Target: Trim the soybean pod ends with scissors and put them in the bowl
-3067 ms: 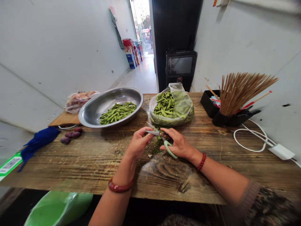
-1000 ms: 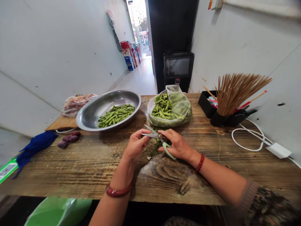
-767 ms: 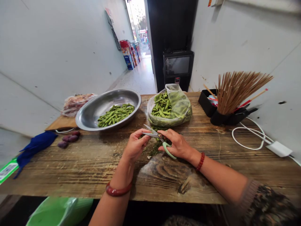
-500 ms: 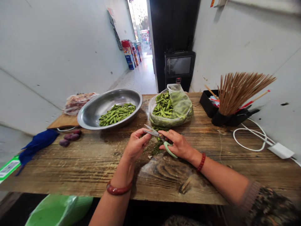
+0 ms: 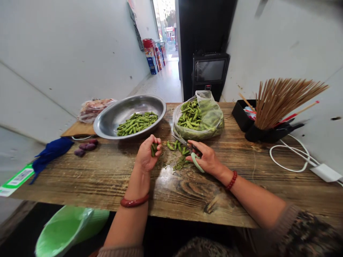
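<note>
Head view: lowest and leftmost, a green bin point(image 5: 57, 233) stood beneath the edge of the wooden table point(image 5: 93, 167). Near the middle of the frame the left hand point(image 5: 146, 155) was curled round green pods point(image 5: 153, 150), how many could not be told, lying roughly up and down the frame. To its right, the right hand point(image 5: 209, 159) gripped the scissors point(image 5: 183, 141), their long axis slanting from the handle at lower right to the tips at upper left. Loose pods point(image 5: 176, 145) lay on the table between the two hands, just below the blades and nearer the right hand. Farther up, the steel bowl point(image 5: 107, 119) sat up and left of the left hand, the nearer one to it; the plastic bag point(image 5: 211, 112) of pods sat just beyond the scissors. Half a second earlier the left hand was up at the blades; now it was apart from them, and more loose pods showed.
</note>
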A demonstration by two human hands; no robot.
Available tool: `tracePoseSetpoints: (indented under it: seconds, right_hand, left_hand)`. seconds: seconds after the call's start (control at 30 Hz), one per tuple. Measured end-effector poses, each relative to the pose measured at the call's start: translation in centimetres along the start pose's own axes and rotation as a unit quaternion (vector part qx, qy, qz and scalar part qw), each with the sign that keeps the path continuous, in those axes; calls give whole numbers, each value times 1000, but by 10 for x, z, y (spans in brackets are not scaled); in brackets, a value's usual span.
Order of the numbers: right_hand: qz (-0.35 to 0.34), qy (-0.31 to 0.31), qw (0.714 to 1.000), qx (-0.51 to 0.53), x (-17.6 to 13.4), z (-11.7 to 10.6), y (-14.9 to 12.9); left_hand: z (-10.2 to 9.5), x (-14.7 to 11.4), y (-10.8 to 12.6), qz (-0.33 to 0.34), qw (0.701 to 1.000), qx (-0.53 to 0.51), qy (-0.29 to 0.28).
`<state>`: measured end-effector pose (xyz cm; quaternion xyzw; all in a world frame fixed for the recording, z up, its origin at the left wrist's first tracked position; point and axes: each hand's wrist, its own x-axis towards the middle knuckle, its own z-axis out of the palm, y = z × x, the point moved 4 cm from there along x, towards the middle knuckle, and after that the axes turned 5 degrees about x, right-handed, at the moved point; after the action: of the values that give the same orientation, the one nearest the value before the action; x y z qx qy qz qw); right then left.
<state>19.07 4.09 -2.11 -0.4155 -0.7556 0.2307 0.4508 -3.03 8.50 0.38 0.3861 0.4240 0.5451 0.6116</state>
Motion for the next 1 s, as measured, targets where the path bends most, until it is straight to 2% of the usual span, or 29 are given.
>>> tracePoseSetpoints:
  seconds: [0.07, 0.13, 0.17, 0.23, 0.33, 0.4, 0.47, 0.53, 0.57, 0.7, 0.8, 0.87, 1.0]
  right_hand:
    - [-2, -4, 1000, 1, 0, 1, 0]
    - [-4, -8, 1000, 0, 0, 1, 0]
    - [-4, -8, 1000, -1, 0, 2, 0]
    - [-4, -8, 1000, -3, 1, 2, 1]
    - [-3, -10, 1000, -6, 1, 2, 1]
    - [-5, -10, 1000, -7, 1, 2, 1]
    - [-6, -9, 1000, -6, 1, 2, 0]
    - [-5, -7, 1000, -4, 1, 2, -1]
    - [-5, -6, 1000, -4, 1, 2, -2]
    - [-8, -10, 1000, -7, 1, 1, -2]
    - [-4, -13, 1000, -10, 1, 2, -1]
    - [-1, -16, 1000, -9, 1, 2, 0]
    - [2, -20, 1000, -6, 1, 2, 0]
  left_hand:
    - [-5, 4, -5, 25, 992, 119, 18]
    - [-6, 8, -11, 65, 958, 280, 16]
    - [-6, 9, -13, 94, 928, 361, 11]
    - [-3, 11, -18, 155, 848, 507, -7]
    - [2, 9, -24, 190, 733, 652, -45]
    - [5, 5, -25, 190, 686, 701, -51]
    - [7, 3, -23, 194, 668, 717, -36]
    - [9, 2, -19, 205, 682, 702, -22]
    - [9, 2, -17, 215, 701, 679, -16]
    - [6, 4, -6, 235, 835, 497, 11]
    - [6, 3, -5, 159, 918, 362, -1]
    - [10, -1, -7, 96, 948, 304, -20]
    - [17, -7, -10, 40, 969, 239, -51]
